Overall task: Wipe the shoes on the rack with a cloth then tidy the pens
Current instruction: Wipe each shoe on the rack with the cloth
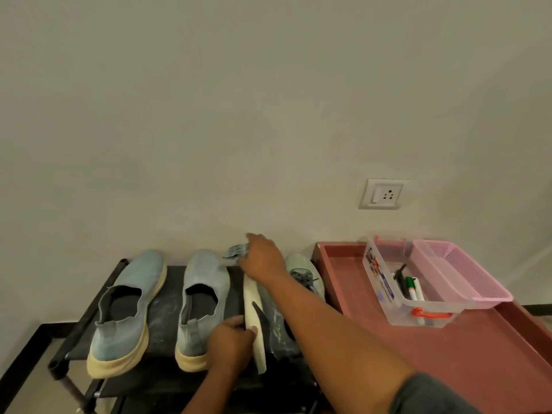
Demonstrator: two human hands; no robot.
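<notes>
Two blue slip-on shoes (131, 312) (201, 303) stand on the black rack (167, 312). A third shoe (268, 321) lies tipped on its side, pale sole facing left. My left hand (231, 342) grips its heel end. My right hand (263, 258) holds a crumpled grey-blue cloth (236, 252) at its toe end. A grey-green laced shoe (304, 274) shows behind my right forearm. Pens (412, 286) lie in a clear plastic box (409, 294) on the right.
A reddish-brown tray-like table (478, 354) stands right of the rack, carrying the clear box and a pink mesh basket (463, 270). A wall socket (383, 194) sits above it. The wall runs close behind the rack.
</notes>
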